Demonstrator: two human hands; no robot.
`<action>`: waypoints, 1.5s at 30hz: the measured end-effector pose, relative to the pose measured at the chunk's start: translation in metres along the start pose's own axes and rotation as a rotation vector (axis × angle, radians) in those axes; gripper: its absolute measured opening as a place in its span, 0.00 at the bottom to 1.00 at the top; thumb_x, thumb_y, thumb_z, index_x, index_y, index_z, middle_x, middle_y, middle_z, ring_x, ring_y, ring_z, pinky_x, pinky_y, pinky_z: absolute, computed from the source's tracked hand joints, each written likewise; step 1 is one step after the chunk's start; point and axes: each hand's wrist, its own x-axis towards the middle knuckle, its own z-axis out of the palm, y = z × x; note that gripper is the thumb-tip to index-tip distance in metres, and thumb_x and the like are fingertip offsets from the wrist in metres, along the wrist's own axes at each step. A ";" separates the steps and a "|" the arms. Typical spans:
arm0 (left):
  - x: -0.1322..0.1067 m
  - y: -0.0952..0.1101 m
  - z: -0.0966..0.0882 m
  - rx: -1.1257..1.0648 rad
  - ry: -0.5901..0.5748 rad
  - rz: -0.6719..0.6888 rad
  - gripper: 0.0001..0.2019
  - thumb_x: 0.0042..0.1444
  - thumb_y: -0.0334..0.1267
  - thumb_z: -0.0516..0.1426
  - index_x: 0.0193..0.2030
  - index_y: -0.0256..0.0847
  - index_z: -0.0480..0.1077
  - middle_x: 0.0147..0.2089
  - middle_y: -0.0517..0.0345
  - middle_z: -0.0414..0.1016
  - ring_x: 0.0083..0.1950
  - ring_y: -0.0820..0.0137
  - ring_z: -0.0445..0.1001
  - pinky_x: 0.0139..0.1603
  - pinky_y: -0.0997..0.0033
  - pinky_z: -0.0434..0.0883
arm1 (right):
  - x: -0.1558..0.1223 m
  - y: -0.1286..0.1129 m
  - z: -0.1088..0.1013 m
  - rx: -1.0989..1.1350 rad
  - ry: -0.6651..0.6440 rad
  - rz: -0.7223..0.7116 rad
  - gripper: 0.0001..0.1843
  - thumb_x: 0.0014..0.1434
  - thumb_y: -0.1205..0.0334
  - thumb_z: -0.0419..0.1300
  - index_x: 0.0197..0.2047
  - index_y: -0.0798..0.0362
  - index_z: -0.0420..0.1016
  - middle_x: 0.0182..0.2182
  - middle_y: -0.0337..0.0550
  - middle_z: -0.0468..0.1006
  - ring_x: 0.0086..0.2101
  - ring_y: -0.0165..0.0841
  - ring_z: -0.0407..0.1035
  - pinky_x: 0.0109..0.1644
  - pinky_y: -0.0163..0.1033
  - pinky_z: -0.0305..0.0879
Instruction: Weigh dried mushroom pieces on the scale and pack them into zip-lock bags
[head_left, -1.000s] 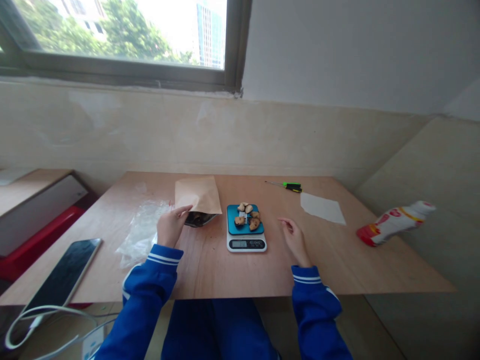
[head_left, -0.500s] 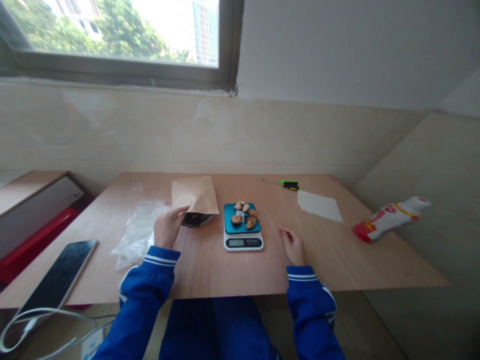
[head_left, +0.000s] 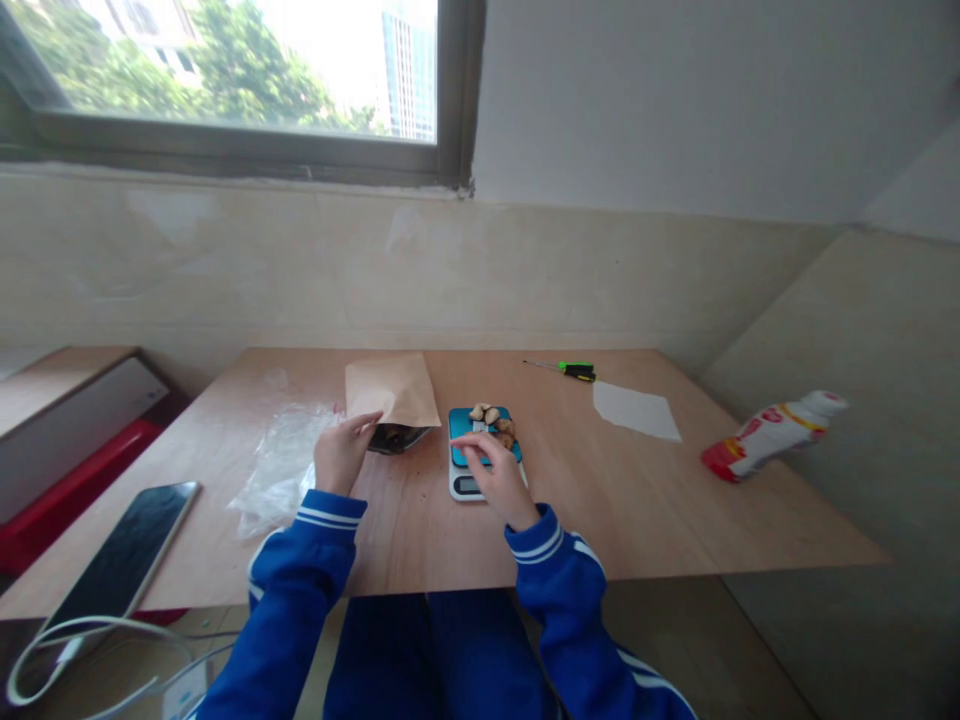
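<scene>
A small kitchen scale with a blue top stands mid-table, with several brown dried pieces on it. My right hand reaches over the scale's front, fingers bent down onto the pieces; whether it grips one I cannot tell. My left hand holds the mouth of a brown paper bag that lies flat on the table, with dark pieces showing at its opening.
A crumpled clear plastic bag lies left of my left hand. A tablet with a white cable sits at the table's left edge. Further back are a green-handled screwdriver, a white paper sheet, and a red-and-white bottle on the right ledge.
My right hand has moved left from the bare table onto the scale's top. My left hand stays at the bag's mouth.
</scene>
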 end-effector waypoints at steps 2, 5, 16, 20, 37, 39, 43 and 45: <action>-0.001 0.002 0.000 -0.021 0.003 0.005 0.14 0.57 0.40 0.55 0.46 0.45 0.78 0.39 0.53 0.82 0.42 0.61 0.79 0.39 0.70 0.71 | 0.009 -0.002 0.027 -0.064 -0.112 -0.037 0.14 0.63 0.67 0.50 0.46 0.52 0.74 0.43 0.46 0.77 0.45 0.35 0.72 0.52 0.42 0.68; -0.002 0.006 -0.001 -0.038 0.001 0.013 0.14 0.57 0.38 0.55 0.46 0.45 0.78 0.40 0.53 0.82 0.42 0.62 0.79 0.39 0.71 0.71 | 0.020 -0.003 0.070 -0.219 -0.175 -0.058 0.18 0.63 0.70 0.48 0.53 0.56 0.70 0.50 0.53 0.74 0.52 0.38 0.68 0.58 0.46 0.64; -0.005 0.006 -0.005 -0.079 -0.007 -0.010 0.13 0.57 0.38 0.55 0.46 0.44 0.78 0.41 0.54 0.82 0.42 0.63 0.80 0.38 0.72 0.71 | 0.034 0.010 0.136 -0.512 -0.134 0.108 0.20 0.61 0.77 0.42 0.51 0.59 0.68 0.45 0.61 0.73 0.46 0.47 0.67 0.50 0.54 0.68; -0.006 0.007 -0.004 -0.078 0.011 -0.018 0.13 0.57 0.39 0.55 0.44 0.44 0.79 0.39 0.53 0.82 0.42 0.61 0.80 0.38 0.71 0.72 | 0.034 0.009 0.129 -0.529 -0.109 0.074 0.19 0.62 0.76 0.44 0.52 0.56 0.68 0.47 0.58 0.73 0.48 0.45 0.66 0.52 0.51 0.66; -0.003 0.002 -0.009 -0.063 0.021 -0.030 0.14 0.57 0.40 0.55 0.46 0.45 0.78 0.40 0.53 0.82 0.42 0.60 0.79 0.40 0.69 0.71 | 0.034 -0.011 0.088 -0.100 0.120 0.031 0.10 0.58 0.71 0.53 0.38 0.52 0.73 0.36 0.43 0.78 0.39 0.35 0.72 0.47 0.39 0.69; -0.003 0.001 -0.010 -0.056 0.026 -0.031 0.14 0.57 0.40 0.55 0.45 0.46 0.78 0.39 0.54 0.82 0.43 0.60 0.79 0.39 0.70 0.71 | 0.037 -0.011 0.067 0.010 0.147 0.050 0.07 0.57 0.68 0.55 0.37 0.52 0.74 0.34 0.42 0.79 0.36 0.34 0.74 0.43 0.38 0.70; 0.002 0.007 -0.013 -0.001 0.054 -0.049 0.13 0.57 0.41 0.55 0.45 0.45 0.79 0.36 0.54 0.82 0.42 0.59 0.79 0.37 0.69 0.70 | 0.041 0.006 0.029 0.045 0.200 0.076 0.05 0.55 0.63 0.58 0.34 0.53 0.75 0.31 0.41 0.79 0.33 0.33 0.74 0.40 0.37 0.71; 0.004 0.010 -0.014 0.030 0.064 -0.063 0.13 0.57 0.41 0.56 0.45 0.45 0.79 0.35 0.53 0.82 0.41 0.58 0.80 0.36 0.69 0.69 | 0.040 0.017 0.018 -0.016 0.208 0.084 0.06 0.55 0.63 0.57 0.33 0.53 0.75 0.32 0.42 0.79 0.34 0.33 0.74 0.40 0.38 0.71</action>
